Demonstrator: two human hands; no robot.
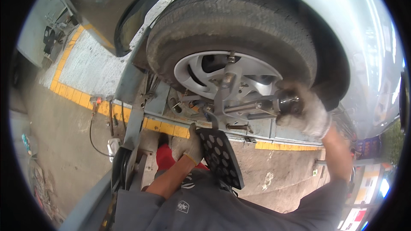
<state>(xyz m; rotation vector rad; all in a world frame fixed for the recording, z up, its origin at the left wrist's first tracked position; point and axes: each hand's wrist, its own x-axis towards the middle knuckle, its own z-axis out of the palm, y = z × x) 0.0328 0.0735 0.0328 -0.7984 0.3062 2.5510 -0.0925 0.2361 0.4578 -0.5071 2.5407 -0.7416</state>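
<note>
A metal wheel clamp (220, 102) is on the silver alloy rim (188, 75) of a car's tyre (227, 25). Below its centre hangs a black target board (218, 158) with pale round spots, tilted. My left hand (191, 147), in a pale glove, is closed at the board's left edge; some fingers are hidden behind it. My right hand (308, 111), in a white glove, is smeared by motion but wraps round the dark end of the clamp's right arm (289, 104). The clamp's upper arm reaches the rim's top edge.
Silver bodywork (364, 47) curves over the tyre. Under the wheel runs a grey lift platform (295, 136) with yellow edging. A grey post (135, 124) rises left of my left arm. A cable (91, 132) hangs farther left, above the concrete floor (64, 145).
</note>
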